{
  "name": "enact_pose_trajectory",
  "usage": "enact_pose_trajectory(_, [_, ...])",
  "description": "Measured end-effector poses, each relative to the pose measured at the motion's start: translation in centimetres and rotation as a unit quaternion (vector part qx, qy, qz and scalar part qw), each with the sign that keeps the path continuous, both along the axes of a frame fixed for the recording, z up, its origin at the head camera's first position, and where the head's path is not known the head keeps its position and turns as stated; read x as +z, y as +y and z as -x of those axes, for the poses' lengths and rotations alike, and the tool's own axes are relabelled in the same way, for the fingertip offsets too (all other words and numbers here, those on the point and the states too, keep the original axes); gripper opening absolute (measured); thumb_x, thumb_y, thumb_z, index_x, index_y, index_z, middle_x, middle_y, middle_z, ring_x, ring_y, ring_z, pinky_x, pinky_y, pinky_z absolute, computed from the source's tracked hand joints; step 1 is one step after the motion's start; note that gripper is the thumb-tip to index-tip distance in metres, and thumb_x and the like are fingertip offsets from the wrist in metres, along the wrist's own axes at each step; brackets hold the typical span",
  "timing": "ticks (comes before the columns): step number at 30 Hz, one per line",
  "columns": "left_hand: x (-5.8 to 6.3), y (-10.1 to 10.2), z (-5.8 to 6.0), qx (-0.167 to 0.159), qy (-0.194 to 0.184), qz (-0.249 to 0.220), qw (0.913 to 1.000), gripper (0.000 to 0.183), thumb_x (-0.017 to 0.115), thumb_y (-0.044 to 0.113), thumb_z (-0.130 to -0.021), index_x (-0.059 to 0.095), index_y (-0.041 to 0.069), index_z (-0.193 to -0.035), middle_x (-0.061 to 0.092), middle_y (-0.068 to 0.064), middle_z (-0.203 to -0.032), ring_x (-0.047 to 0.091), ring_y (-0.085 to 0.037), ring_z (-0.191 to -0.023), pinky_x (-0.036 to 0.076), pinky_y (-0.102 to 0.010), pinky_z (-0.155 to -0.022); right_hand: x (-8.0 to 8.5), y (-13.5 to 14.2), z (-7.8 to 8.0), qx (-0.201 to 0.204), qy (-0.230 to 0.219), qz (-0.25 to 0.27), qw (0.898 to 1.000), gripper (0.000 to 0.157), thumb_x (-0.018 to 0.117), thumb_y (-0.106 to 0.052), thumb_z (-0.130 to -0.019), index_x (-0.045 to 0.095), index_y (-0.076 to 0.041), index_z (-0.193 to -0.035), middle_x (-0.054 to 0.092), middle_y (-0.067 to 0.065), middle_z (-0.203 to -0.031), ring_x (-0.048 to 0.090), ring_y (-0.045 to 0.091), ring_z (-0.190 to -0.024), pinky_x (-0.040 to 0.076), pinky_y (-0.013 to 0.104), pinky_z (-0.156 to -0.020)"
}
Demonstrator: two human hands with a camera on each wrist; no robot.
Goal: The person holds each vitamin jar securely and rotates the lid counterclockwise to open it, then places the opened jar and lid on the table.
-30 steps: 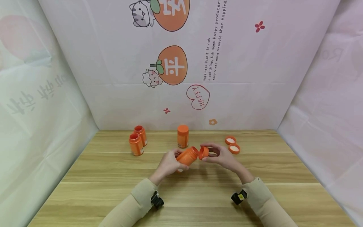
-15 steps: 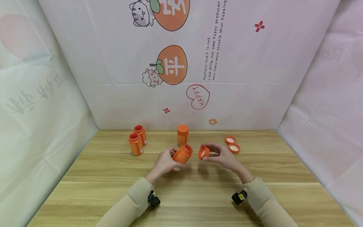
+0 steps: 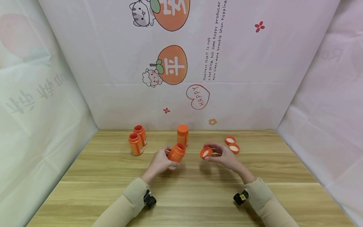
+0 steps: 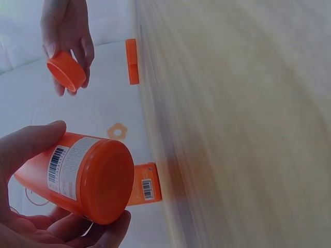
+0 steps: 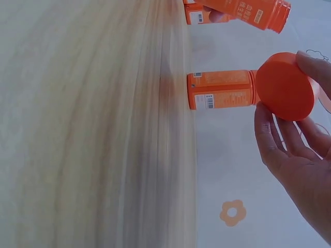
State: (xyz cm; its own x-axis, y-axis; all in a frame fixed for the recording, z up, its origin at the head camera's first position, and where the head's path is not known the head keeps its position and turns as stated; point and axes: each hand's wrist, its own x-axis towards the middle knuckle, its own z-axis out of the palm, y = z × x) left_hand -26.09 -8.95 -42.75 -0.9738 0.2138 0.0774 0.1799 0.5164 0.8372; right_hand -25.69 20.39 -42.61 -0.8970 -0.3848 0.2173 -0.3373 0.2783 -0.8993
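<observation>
My left hand (image 3: 159,163) grips an orange bottle (image 3: 177,153) with no lid on it, its mouth tilted up to the right. In the left wrist view the bottle's base (image 4: 108,181) faces the camera, and a barcode label shows on its side. To the right, my right hand (image 3: 225,156) pinches an orange screw cap (image 3: 206,153) by its rim, clear of the bottle. The cap's pale inside is visible in the head view, while its smooth top (image 5: 286,87) fills the right wrist view. Both hands are above the table.
A capped orange bottle (image 3: 182,135) stands behind the left hand's bottle. Two uncapped bottles, one nearer (image 3: 136,144) and one farther (image 3: 140,135), stand at the left. Two caps (image 3: 233,148) lie pale inside up behind the right hand. A white printed cloth (image 3: 241,78) borders the wooden table (image 3: 187,201).
The left hand has drawn the bottle left and down, away from the cap, and tipped it more upright. The right hand has shifted slightly right and turned the cap's inside upward.
</observation>
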Motion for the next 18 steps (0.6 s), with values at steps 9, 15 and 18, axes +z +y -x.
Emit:
enact_pose_trajectory(9, [-0.1,-0.8,0.2,0.015,0.0,-0.003,0.9999,0.053,0.085,0.015,-0.065,0.056,0.009,-0.109,0.066,-0.011,-0.105,0.062,-0.024,-0.094,0.049,-0.045,-0.086,-0.3,0.5,0.1,0.005,-0.014,0.008,1.0,0.056,0.076,-0.015,-0.079,0.053,-0.012,-0.13,0.053,0.015,-0.133,0.05,0.044,-0.118,0.05,0.022,-0.085])
enact_pose_trajectory(15, [-0.1,-1.4,0.3,0.023,-0.002,-0.006,0.9997,0.052,0.085,0.013,-0.065,0.056,0.009,-0.108,0.066,-0.011,-0.105,0.062,-0.025,-0.094,0.049,-0.045,-0.086,-0.2,0.8,-0.1,-0.002,-0.011,-0.017,1.0,0.057,0.076,-0.018,-0.08,0.053,-0.013,-0.131,0.054,0.011,-0.134,0.052,0.038,-0.119,0.048,0.022,-0.088])
enact_pose_trajectory(18, [-0.1,-1.7,0.3,0.029,-0.003,-0.013,0.9995,0.05,0.084,0.011,-0.065,0.056,0.008,-0.106,0.066,-0.011,-0.104,0.062,-0.025,-0.093,0.05,-0.045,-0.085,-0.2,1.1,-0.2,-0.002,-0.011,-0.028,1.0,0.057,0.076,-0.019,-0.08,0.053,-0.015,-0.132,0.053,0.009,-0.135,0.052,0.032,-0.122,0.047,0.023,-0.09])
